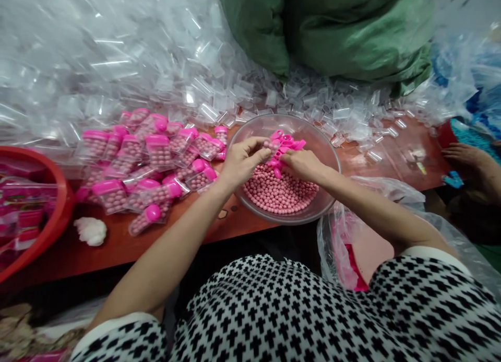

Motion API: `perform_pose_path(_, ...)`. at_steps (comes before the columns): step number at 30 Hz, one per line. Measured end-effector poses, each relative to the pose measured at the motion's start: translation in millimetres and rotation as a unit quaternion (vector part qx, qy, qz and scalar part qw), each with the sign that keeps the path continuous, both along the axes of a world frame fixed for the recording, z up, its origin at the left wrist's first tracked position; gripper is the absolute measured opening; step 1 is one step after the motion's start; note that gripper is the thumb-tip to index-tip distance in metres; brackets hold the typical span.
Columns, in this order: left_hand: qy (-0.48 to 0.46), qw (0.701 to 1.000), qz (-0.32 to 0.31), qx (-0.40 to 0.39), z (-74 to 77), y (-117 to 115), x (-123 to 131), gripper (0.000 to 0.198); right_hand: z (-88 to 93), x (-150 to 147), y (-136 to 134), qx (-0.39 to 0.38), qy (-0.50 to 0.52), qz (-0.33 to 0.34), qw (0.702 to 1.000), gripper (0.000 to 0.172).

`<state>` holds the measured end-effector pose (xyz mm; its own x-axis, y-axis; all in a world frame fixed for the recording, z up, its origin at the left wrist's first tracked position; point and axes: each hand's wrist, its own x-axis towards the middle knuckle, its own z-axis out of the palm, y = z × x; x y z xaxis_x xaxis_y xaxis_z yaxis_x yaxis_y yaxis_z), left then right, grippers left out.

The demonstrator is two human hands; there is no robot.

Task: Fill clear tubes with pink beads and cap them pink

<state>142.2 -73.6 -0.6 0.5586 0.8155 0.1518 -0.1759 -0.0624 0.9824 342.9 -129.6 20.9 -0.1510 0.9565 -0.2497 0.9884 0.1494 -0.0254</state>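
My left hand (246,161) is closed around a small clear container of pink beads (269,146), held over the left part of a clear plastic bowl (332,195). Inside the bowl lie many loose pink beads (282,192), with a heap of bright pink caps (287,141) at the back. My right hand (303,165) reaches into that heap, its fingers bent and pressed together at a pink cap (277,172); the fingertips are partly hidden. Left of the bowl is a pile of filled containers with pink lids (157,142).
A red basin (64,195) with pink packs and a white wad (91,231) sit at left. Empty clear containers (156,64) heap along the back, beneath a green sack (352,33). Another person's hand (465,155) rests at far right. A plastic bag (329,236) hangs by the table edge.
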Motion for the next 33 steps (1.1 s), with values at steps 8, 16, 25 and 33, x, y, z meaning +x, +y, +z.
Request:
perform_pose_path(8, 0.103, 0.986, -0.03, 0.131, -0.5, -3.3, 0.8, 0.029, 25.2, 17.5, -11.9, 0.132, 0.51, -0.033, 0.849, 0.052)
perform_pose_path(16, 0.133, 0.978, 0.003, 0.16, 7.4, -8.8, -3.0, 0.023, 38.9, -0.3, -19.6, 0.163, 0.359, 0.035, 0.918, 0.034)
perform_pose_path(25, 0.084, 0.991, -0.006, 0.106, 2.5, -10.7, -5.8, 0.028, 39.1, -7.6, -21.0, 0.165, 0.391, 0.01, 0.906, 0.031)
perform_pose_path(33, 0.114, 0.971, 0.022, 0.21, 7.2, -16.8, -6.9, 0.013, 42.3, -12.9, -22.9, 0.177, 0.315, 0.057, 0.931, 0.019)
